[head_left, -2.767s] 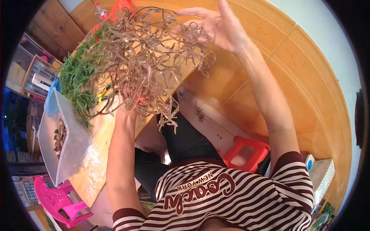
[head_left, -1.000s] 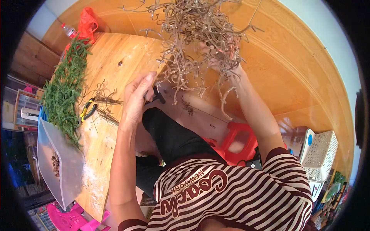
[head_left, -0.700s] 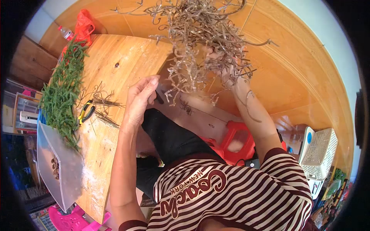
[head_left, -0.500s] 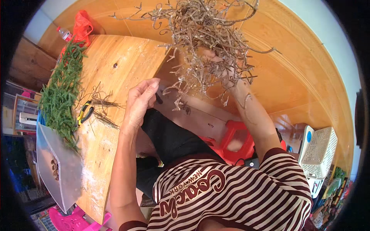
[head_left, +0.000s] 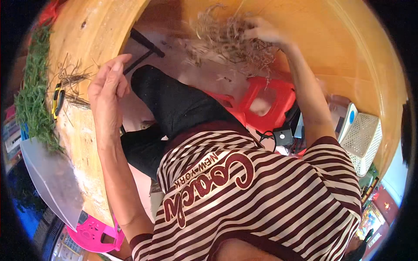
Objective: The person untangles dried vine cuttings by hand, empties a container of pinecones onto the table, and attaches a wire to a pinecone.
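Note:
My right hand (head_left: 266, 32), smeared by motion, is at the upper right edge of a tangled bundle of dry, curly twigs (head_left: 230, 41). The bundle is blurred too and hangs over the floor beside the table; the fingertips are lost among its stems. Near the table's edge my left hand (head_left: 111, 80) is raised with thumb and forefinger pressed together and the other fingers curled. Whether anything thin sits in that pinch I cannot make out. Loose twigs (head_left: 74, 80) lie on the wooden table (head_left: 93, 26), next to yellow-and-black pliers (head_left: 57, 100).
Green artificial foliage (head_left: 35, 91) lines the table's far side, with a translucent plastic bin (head_left: 52, 178) below it. A red stool (head_left: 267, 102) stands on the floor ahead. To the right is a white perforated basket (head_left: 361, 139); a pink chair (head_left: 93, 235) is at lower left.
The view has shifted right and downward. My right hand has lowered the twig bundle away from the camera, toward the floor. My left hand stays pinched, close to the table's edge.

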{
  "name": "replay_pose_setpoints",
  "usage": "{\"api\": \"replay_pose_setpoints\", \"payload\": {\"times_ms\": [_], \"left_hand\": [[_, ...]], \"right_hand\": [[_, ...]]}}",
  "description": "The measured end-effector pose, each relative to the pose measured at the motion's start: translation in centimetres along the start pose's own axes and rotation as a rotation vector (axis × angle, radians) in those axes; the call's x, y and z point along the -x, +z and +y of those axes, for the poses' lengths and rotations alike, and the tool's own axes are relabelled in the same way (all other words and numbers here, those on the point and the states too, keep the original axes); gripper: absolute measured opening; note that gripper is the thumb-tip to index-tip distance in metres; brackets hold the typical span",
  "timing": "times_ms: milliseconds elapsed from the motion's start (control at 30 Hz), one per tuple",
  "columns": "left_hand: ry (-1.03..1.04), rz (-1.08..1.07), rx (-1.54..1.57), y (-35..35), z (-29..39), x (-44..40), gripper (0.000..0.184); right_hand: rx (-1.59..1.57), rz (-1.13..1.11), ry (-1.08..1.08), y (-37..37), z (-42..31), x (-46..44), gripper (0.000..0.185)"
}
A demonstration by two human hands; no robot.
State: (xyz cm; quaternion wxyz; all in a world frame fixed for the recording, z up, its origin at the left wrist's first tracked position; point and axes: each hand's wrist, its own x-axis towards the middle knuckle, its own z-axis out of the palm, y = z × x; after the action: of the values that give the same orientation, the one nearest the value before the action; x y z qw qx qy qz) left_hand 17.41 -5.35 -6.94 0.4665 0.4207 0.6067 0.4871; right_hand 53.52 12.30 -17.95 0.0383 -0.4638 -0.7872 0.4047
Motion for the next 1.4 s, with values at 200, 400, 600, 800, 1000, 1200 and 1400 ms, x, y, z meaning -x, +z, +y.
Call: {"api": "replay_pose_setpoints", "payload": {"times_ms": [200, 400, 600, 800, 1000, 1200, 1400], "left_hand": [[-0.002, 0.127, 0.039, -1.4, 1.4, -0.3, 0.035], [0.029, 0.250, -0.045, -4.8, 1.9, -0.3, 0.036], [0.048, 0.249, -0.040, -5.1, 1.7, 0.0, 0.036], [0.110, 0.213, -0.096, -5.7, 1.6, 0.4, 0.034], [0.138, 0.204, -0.097, -6.4, 1.3, 0.9, 0.032], [0.160, 0.251, -0.143, -6.4, 1.2, 1.4, 0.031], [0.144, 0.366, -0.245, -5.4, 2.5, 3.4, 0.031]], "right_hand": [[0.275, -0.067, 0.131, 4.4, 1.7, 0.2, 0.052], [0.317, -0.073, 0.240, 5.6, 3.3, 0.3, 0.056], [0.030, 0.117, -0.025, 8.5, 10.0, -0.8, 0.050], [-0.395, 0.030, 0.154, 6.7, 7.8, 0.2, 0.048], [-0.615, 0.089, 0.199, 6.8, 9.3, 0.5, 0.049], [-0.752, 0.115, 0.260, 6.0, 7.4, 0.7, 0.049], [-0.308, 0.192, 0.032, 8.6, 6.3, -7.8, 0.048]]}}
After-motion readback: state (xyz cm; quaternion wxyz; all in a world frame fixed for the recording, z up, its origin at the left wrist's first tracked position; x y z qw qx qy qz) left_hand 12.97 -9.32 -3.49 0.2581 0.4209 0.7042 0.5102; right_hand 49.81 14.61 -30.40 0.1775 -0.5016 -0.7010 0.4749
